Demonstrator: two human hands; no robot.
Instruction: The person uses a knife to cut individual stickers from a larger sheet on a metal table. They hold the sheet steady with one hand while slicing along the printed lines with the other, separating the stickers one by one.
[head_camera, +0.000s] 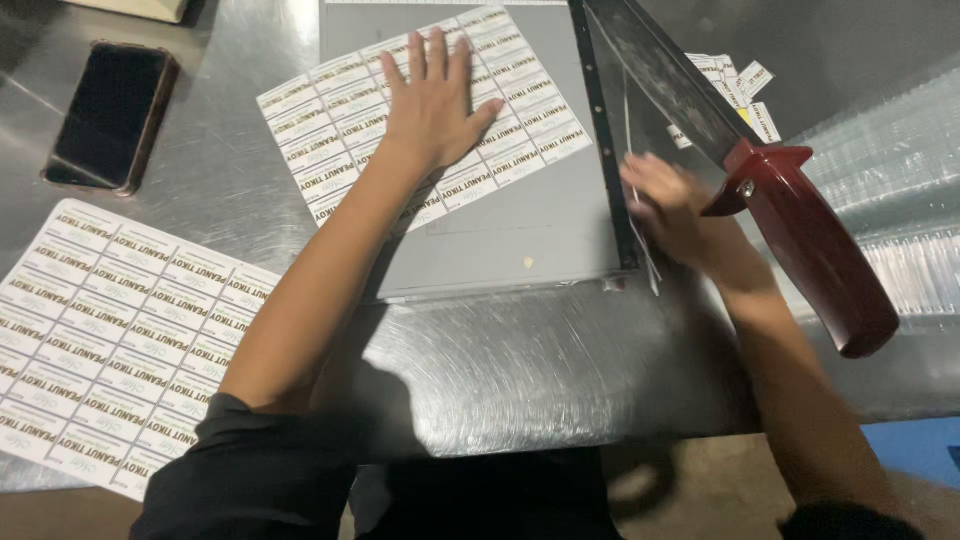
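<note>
Scuffed steel table (520, 370) — tan floor (720, 490) below, blue patch (915, 450) beside.

brushed steel table (520, 370), glossy red handle (815, 250)

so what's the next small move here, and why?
Probably slide the label sheet right until a print line meets the cutting edge. The left hand lies flat on it, the blade arm is raised, and the right hand is at the edge.
</note>
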